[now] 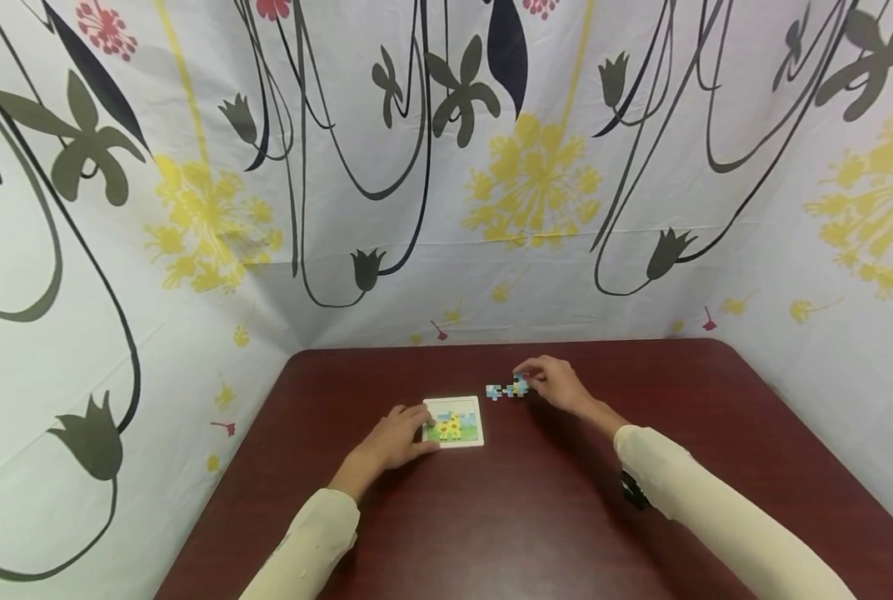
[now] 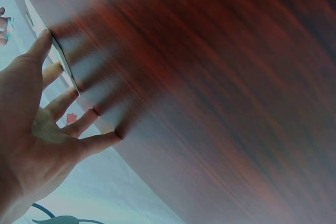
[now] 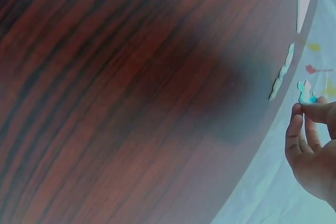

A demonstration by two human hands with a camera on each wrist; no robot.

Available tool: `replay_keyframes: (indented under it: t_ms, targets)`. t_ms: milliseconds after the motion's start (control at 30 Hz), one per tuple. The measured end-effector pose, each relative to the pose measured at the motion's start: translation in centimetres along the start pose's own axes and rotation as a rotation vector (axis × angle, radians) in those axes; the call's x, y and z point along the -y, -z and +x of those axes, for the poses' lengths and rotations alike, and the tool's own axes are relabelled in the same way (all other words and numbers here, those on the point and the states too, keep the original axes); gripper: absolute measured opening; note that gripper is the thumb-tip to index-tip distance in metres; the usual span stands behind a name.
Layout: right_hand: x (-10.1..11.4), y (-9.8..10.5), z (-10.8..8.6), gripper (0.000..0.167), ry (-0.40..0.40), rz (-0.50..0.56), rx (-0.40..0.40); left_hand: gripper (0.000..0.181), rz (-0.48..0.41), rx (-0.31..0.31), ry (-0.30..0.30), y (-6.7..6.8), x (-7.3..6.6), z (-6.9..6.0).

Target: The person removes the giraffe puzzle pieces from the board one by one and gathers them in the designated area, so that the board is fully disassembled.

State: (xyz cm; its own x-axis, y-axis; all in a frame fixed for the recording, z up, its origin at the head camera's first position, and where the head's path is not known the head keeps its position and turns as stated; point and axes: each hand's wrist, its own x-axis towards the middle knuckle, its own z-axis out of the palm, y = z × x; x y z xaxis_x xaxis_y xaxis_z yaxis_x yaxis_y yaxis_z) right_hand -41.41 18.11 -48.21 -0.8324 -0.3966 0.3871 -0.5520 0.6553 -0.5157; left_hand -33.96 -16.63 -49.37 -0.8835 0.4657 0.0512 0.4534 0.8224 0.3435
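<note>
A white-framed puzzle board with a giraffe picture lies on the table. My left hand rests at its left edge, fingers spread; in the left wrist view the thumb and fingertips of the left hand touch the board's edge and the table. To the right of the board lie loose jigsaw pieces, seen edge-on as a thin strip of pieces in the right wrist view. My right hand pinches a blue puzzle piece between thumb and finger, raised off the table.
The dark red wooden table extends around the board and the pieces. A patterned white cloth hangs behind the table's back edge and along both sides. A dark band shows under the right sleeve.
</note>
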Motion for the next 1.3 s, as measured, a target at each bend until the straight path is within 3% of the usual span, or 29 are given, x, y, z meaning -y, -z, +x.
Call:
replay_keyframes:
  t_ms: [467,967,1300]
  targets:
    - [-2.2,1.0,-0.8,0.020,-0.093,-0.017,0.032,0.038,-0.005,0.000,-0.001,0.0,0.1,0.0]
    - [-3.6,0.6,-1.0,0.023,-0.100,-0.035,0.090,0.040,-0.004,0.005,-0.007,0.2,-0.1,-0.1]
    - [-3.7,0.3,-1.0,0.021,-0.065,-0.064,0.084,0.039,-0.003,0.000,-0.006,0.3,-0.2,-0.2]
